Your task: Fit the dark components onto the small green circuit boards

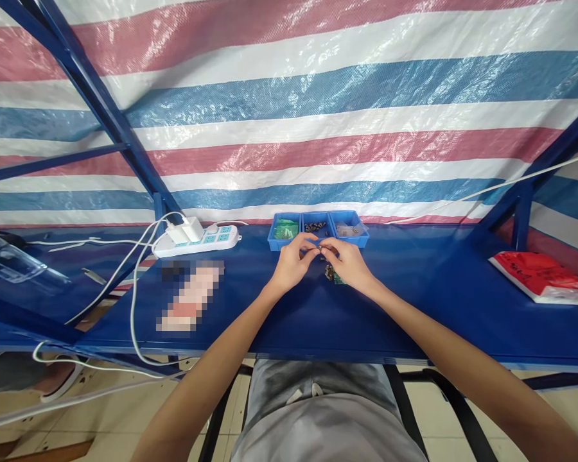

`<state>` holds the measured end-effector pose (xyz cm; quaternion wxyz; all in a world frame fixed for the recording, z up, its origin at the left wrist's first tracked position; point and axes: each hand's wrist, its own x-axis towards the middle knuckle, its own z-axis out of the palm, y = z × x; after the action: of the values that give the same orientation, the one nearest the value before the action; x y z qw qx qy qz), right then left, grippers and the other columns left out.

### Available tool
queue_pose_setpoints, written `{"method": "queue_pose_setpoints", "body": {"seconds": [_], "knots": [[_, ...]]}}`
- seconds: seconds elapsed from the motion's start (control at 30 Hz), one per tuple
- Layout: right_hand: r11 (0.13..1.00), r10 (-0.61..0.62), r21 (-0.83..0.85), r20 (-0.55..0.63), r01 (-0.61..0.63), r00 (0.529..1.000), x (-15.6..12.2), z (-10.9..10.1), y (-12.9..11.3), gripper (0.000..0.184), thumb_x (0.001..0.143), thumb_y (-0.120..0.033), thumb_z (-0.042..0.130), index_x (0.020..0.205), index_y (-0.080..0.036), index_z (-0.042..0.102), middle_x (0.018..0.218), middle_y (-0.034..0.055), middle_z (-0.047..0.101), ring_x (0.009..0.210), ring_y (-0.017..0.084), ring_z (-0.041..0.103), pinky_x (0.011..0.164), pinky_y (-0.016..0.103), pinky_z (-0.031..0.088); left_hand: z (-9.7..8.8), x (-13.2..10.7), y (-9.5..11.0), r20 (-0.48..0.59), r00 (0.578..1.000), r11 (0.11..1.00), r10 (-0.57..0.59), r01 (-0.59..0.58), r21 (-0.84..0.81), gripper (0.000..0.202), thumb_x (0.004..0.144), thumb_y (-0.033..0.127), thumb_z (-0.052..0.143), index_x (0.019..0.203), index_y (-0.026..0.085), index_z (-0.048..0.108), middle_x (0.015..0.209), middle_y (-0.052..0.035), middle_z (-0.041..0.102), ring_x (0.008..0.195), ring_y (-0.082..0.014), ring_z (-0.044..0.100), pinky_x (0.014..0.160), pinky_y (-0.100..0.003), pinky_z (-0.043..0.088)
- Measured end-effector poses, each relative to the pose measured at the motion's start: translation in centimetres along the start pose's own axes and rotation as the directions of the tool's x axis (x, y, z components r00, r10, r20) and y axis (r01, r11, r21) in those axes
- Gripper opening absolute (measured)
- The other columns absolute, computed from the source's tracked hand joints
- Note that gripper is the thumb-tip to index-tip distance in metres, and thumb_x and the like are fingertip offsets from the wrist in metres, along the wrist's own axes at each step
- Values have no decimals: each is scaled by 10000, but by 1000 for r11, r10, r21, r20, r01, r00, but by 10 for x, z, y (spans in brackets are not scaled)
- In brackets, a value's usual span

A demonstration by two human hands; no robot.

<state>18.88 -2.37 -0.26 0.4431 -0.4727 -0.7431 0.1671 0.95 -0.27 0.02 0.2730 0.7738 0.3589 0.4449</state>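
My left hand [293,262] and my right hand [347,262] meet over the blue table, just in front of a blue three-part tray [318,242]. Both are closed, fingertips pinched close together around a small dark part [320,248] too tiny to name. Green pieces [286,228] fill the tray's left compartment, small dark parts [316,227] lie in the middle one, and clear plastic bags [347,229] are in the right one. Partly hidden under my right hand, a green piece [338,279] and some small brownish parts [329,273] rest on the table.
On the left, a white power strip [197,242] holds plugged-in chargers, and white cables run over the table edge. A blurred-out item [192,298] lies before it. A red and white packet [544,277] sits far right. Blue metal posts and a striped sheet stand behind.
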Motion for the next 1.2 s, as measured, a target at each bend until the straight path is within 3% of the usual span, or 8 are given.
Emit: {"method": "queue_pose_setpoints", "body": {"seconds": [0.17,0.3,0.47,0.57,0.73,0.83,0.93,1.2], "knots": [[996,41,80,23,-43,999,-1,-2,-1,163,926,-252,542,969,-217,695,887,25,735,794,201,686,701,296,493,1,2,-4,38,999,997,-9,12,-70,211,937,300,596,1123,203,587,880,-14,723,797,-143,681,649,-226,479],[995,51,83,41,-55,998,1,-7,2,152,925,-286,561,891,-213,690,807,18,716,738,196,670,687,302,495,1,1,-7,12,1000,1000,-5,5,12,199,950,315,566,1111,205,605,934,-27,696,797,-144,668,657,-238,490],[982,-15,-191,-60,3,998,35,-15,18,171,933,-282,556,867,-192,686,859,60,673,758,206,637,764,339,499,-2,-2,-7,40,997,951,70,-79,298,164,968,265,511,1075,213,625,1012,-50,658,858,-165,647,767,-284,517],[937,-27,-349,-83,-3,996,58,-15,27,188,930,-293,568,1024,-182,687,1033,114,647,888,251,640,837,376,502,-4,-4,-7,107,993,906,57,-96,411,166,971,243,487,1054,223,629,1042,-52,639,856,-169,640,764,-289,512],[942,-90,-329,-79,59,993,45,-17,27,228,969,-262,482,1088,-181,659,1050,115,647,848,233,634,818,363,500,-7,-5,-7,156,988,864,14,-90,495,189,978,249,460,1046,234,636,1045,-44,627,798,-165,622,667,-281,467],[949,-97,-294,85,118,992,23,-18,23,216,974,-227,470,968,-200,684,912,73,681,781,212,626,783,337,485,-8,-5,-7,178,984,860,3,-93,501,195,974,251,467,1055,239,644,1038,-46,624,798,-171,618,647,-282,450],[935,-66,-328,212,134,975,12,-16,22,228,966,-186,487,977,-214,713,955,77,714,870,231,643,807,336,476,-8,-5,-7,190,982,860,-5,-93,502,200,973,258,471,1058,243,651,1033,-49,623,797,-178,619,633,-284,441],[922,-73,-336,335,192,939,8,-3,26,292,944,-105,497,1000,-239,751,1002,69,739,988,253,636,878,348,473,-8,-6,-8,210,978,855,-17,-95,511,188,963,264,488,1028,244,664,991,-47,623,769,-178,614,621,-278,439]]}}
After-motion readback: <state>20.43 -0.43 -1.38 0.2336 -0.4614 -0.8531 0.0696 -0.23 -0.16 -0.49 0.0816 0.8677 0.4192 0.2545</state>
